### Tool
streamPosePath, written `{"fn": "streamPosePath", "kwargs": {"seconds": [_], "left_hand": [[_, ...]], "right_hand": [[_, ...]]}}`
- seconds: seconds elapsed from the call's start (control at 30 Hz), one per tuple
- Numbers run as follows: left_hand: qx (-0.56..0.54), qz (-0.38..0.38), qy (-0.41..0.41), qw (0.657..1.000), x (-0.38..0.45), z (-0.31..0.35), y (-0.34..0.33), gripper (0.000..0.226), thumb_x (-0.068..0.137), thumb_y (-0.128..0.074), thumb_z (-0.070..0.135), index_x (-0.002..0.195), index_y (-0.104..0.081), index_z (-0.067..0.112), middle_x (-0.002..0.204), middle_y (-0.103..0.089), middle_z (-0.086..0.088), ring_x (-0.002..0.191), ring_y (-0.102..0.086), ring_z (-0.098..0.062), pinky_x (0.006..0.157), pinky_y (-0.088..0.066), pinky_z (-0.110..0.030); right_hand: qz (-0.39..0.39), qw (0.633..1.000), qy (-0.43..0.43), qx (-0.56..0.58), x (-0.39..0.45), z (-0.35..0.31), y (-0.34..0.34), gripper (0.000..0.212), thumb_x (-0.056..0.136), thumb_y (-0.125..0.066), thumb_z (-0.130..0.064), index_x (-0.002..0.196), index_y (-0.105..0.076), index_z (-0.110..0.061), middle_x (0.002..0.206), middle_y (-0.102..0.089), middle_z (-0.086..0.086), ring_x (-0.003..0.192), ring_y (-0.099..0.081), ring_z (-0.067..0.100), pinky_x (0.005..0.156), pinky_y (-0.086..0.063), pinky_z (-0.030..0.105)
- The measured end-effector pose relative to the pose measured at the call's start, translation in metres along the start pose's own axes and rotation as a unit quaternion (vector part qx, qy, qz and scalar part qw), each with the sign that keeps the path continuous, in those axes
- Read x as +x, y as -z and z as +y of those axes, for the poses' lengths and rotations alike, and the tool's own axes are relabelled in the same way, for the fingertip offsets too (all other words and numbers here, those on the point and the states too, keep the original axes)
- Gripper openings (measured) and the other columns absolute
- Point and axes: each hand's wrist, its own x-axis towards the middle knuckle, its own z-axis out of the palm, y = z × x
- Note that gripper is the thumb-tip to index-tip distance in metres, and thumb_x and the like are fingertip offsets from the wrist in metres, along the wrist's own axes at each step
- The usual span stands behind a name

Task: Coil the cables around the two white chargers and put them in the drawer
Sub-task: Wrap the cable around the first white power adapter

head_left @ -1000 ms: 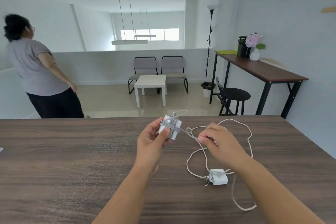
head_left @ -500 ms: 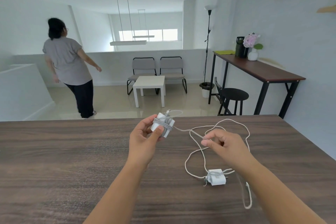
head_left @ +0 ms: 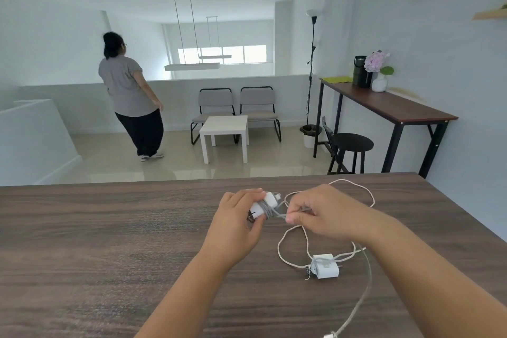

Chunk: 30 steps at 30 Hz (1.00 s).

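Observation:
My left hand [head_left: 236, 225] holds a white charger [head_left: 264, 207] just above the dark wooden table [head_left: 96, 241]; several turns of grey cable wrap its body. My right hand [head_left: 321, 214] is close beside it, pinching the grey cable [head_left: 365, 274] that runs back under my right forearm to a plug near the bottom edge. A second white charger [head_left: 325, 269] lies flat on the table below my right hand. Its cream cable [head_left: 290, 239] sprawls in loose loops toward the table's far right. No drawer is in view.
The table's far edge runs just beyond my hands, its right edge slants down at the right. Beyond stand a person [head_left: 131, 96] with their back turned, a white side table [head_left: 225, 132], two chairs, a black stool [head_left: 352, 148] and a high desk [head_left: 389, 107].
My right hand came in from the right and now sits close against the charger in my left hand. The charger turned in my left hand. The person in the background walked to the right.

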Motion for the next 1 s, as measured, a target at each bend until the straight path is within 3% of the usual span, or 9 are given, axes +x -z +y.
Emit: {"fn": "streamPosePath", "kwargs": {"seconds": [0.1,0.17,0.27,0.4,0.57,0.73,0.83,0.9,1.0], "left_hand": [[-0.007,-0.049,-0.056,0.997,0.0,0.003,0.006,0.04,0.08,-0.073,0.016,0.119,-0.064,0.022,0.128,-0.062,0.01,0.107,-0.055,-0.009,0.097,-0.036,-0.015],[-0.043,-0.062,-0.064,0.995,0.0,0.006,0.011,0.04,0.081,-0.075,0.018,0.118,-0.065,0.026,0.13,-0.061,0.014,0.112,-0.051,0.0,0.098,-0.039,-0.018],[-0.166,-0.053,-0.006,0.985,0.0,0.014,0.018,0.042,0.079,-0.078,0.015,0.117,-0.067,0.03,0.126,-0.063,0.019,0.118,-0.057,-0.006,0.091,-0.052,-0.03],[-0.352,-0.058,0.123,0.926,0.002,0.026,0.025,0.044,0.077,-0.078,0.004,0.111,-0.069,0.03,0.113,-0.069,0.012,0.106,-0.066,-0.015,0.075,-0.057,-0.027],[-0.45,-0.007,0.164,0.878,0.003,0.026,0.021,0.045,0.073,-0.079,-0.004,0.112,-0.069,0.016,0.116,-0.07,-0.003,0.115,-0.062,-0.02,0.082,-0.059,-0.04],[-0.47,0.01,0.164,0.867,-0.002,0.029,0.014,0.044,0.072,-0.078,-0.01,0.109,-0.069,0.013,0.115,-0.072,-0.003,0.114,-0.063,-0.018,0.08,-0.058,-0.031],[-0.491,0.019,0.169,0.854,-0.001,0.031,0.009,0.04,0.075,-0.076,-0.001,0.112,-0.068,0.011,0.114,-0.072,-0.004,0.111,-0.065,-0.02,0.084,-0.057,-0.032],[-0.533,0.03,0.202,0.821,-0.001,0.034,0.003,0.04,0.075,-0.073,0.004,0.114,-0.066,0.011,0.111,-0.073,-0.004,0.105,-0.067,-0.019,0.079,-0.058,-0.034],[-0.606,0.061,0.277,0.743,0.002,0.04,-0.007,0.038,0.079,-0.074,0.007,0.116,-0.065,0.008,0.107,-0.073,-0.007,0.096,-0.07,-0.018,0.074,-0.059,-0.03]], "right_hand": [[-0.007,1.0,0.007,0.011,0.007,-0.002,0.02,0.012,0.088,-0.063,-0.034,0.087,-0.072,-0.026,0.086,-0.07,-0.015,0.082,-0.061,-0.002,0.077,-0.048,0.022],[-0.004,1.0,0.013,0.027,0.014,-0.001,0.027,0.009,0.086,-0.065,-0.035,0.084,-0.072,-0.029,0.083,-0.07,-0.016,0.083,-0.063,0.0,0.08,-0.052,0.029],[0.012,0.994,0.013,0.111,0.027,0.003,0.029,0.006,0.083,-0.07,-0.032,0.081,-0.073,-0.029,0.078,-0.071,-0.012,0.078,-0.065,0.002,0.079,-0.054,0.031],[0.019,0.963,0.03,0.266,0.037,0.004,0.021,0.012,0.082,-0.071,-0.026,0.085,-0.073,-0.014,0.073,-0.069,-0.004,0.067,-0.061,0.006,0.068,-0.05,0.021],[0.02,0.888,-0.001,0.459,0.044,0.005,0.009,0.025,0.076,-0.073,-0.026,0.081,-0.065,-0.003,0.067,-0.063,0.004,0.058,-0.056,0.013,0.056,-0.048,0.023],[-0.08,0.822,-0.127,0.55,0.047,0.012,0.002,0.029,0.067,-0.084,-0.032,0.072,-0.062,-0.014,0.067,-0.06,0.007,0.053,-0.051,0.02,0.043,-0.043,0.024],[-0.084,0.744,-0.151,0.646,0.046,0.017,-0.006,0.009,0.076,-0.071,-0.016,0.078,-0.065,-0.009,0.07,-0.055,0.012,0.045,-0.048,0.014,0.033,-0.039,0.019],[-0.053,0.72,-0.159,0.673,0.044,0.018,-0.015,0.005,0.082,-0.061,-0.011,0.081,-0.065,-0.012,0.064,-0.044,0.008,0.036,-0.031,0.006,0.028,-0.022,0.014],[0.03,0.731,-0.185,0.656,0.045,0.019,-0.031,0.014,0.095,-0.049,-0.012,0.091,-0.061,-0.01,0.055,-0.037,0.002,0.034,-0.02,0.004,0.031,-0.013,0.013]]}}
